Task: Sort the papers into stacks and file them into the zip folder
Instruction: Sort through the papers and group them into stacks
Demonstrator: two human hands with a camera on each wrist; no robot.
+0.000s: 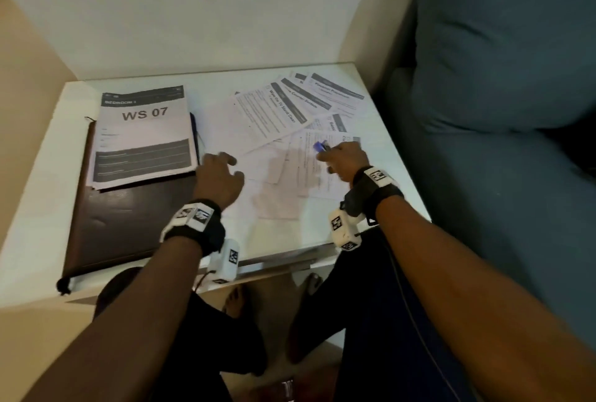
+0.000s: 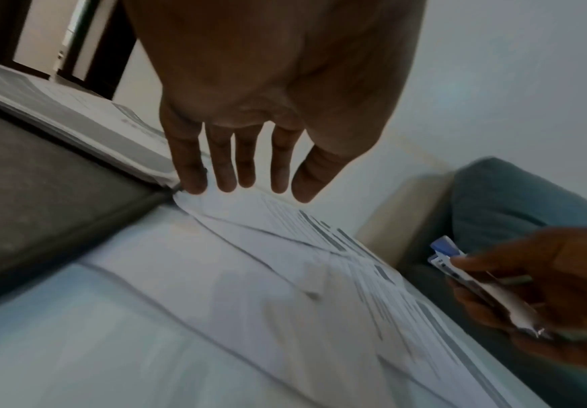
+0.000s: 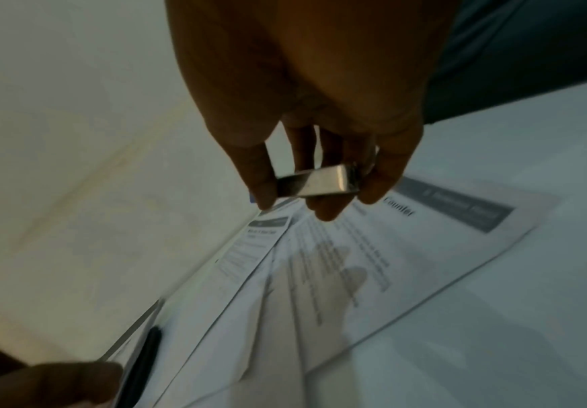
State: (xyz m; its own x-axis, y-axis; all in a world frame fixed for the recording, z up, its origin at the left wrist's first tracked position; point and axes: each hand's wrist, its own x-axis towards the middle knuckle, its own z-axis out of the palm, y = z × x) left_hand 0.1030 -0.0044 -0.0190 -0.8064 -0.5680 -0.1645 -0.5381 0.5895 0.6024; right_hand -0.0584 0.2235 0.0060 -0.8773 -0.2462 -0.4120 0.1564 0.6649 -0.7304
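A dark brown zip folder lies closed on the left of the white table. On it rests a paper stack headed "WS 07". Loose printed sheets fan out across the table's right half. My left hand hovers with straight, spread fingers just right of the stack, its fingertips touching a sheet's edge beside the folder. My right hand grips a small stapler with a blue end, over the sheets; its metal underside shows in the right wrist view.
A blue-grey sofa stands against the table's right side. A pale wall rises behind the table and a beige panel closes the left. My knees and feet are under the table's near edge.
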